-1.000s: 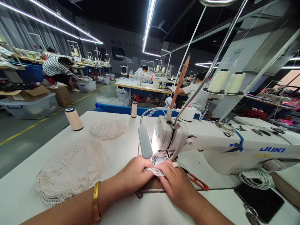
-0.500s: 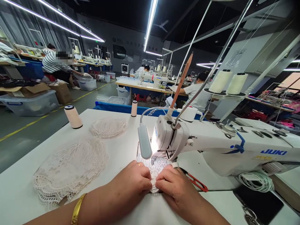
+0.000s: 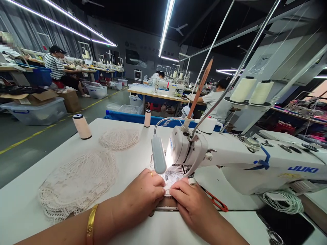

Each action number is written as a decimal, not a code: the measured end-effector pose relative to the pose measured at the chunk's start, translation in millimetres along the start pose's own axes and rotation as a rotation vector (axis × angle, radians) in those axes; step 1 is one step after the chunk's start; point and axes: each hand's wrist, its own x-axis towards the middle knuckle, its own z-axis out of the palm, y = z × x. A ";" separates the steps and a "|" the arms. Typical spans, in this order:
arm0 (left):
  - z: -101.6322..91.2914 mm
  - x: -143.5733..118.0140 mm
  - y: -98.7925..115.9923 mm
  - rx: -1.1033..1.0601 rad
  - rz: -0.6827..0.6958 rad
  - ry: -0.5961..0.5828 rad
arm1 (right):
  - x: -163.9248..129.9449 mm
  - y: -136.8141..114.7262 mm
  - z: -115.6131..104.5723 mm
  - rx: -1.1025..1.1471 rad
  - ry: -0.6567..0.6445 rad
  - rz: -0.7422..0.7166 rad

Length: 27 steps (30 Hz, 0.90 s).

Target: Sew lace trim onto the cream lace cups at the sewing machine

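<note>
On my far left a flat pile of cream open-mesh lace pieces [image 3: 76,183] lies on the white desk [image 3: 133,163], well apart from my hands. My left hand [image 3: 145,192] rests knuckles up, a gold bangle [image 3: 90,224] on the wrist, its fingers [image 3: 159,190] pinched on the near edge of the small white patterned lace piece [image 3: 171,177]. That piece runs away from me, its far end under the needle area of the white sewing machine [image 3: 230,156], lit by the machine's lamp [image 3: 158,158]. My right hand [image 3: 192,200] mirrors the left, fingertips pressing the same edge, both hands touching across it. Red-handled thread snips [image 3: 217,203] lie just beside my right hand.
</note>
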 end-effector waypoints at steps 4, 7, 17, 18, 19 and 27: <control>3.6 -2.7 1.1 0.007 0.078 0.000 | -0.5 0.1 0.1 -0.012 -0.011 -0.029; 1.1 -3.2 1.6 0.023 0.074 -0.031 | 0.2 0.4 0.5 -0.003 -0.020 -0.026; -1.4 6.6 -6.4 0.098 0.036 -0.023 | 4.1 3.9 7.1 0.036 0.035 0.025; -1.7 7.6 -7.2 0.113 0.035 -0.013 | 4.5 4.1 7.9 0.040 0.032 0.035; -2.4 8.6 -7.8 0.130 0.030 -0.007 | 4.9 4.4 8.8 0.044 0.030 0.045; -11.0 17.5 -12.9 0.184 -0.007 0.012 | 6.5 7.1 14.6 0.025 0.013 0.113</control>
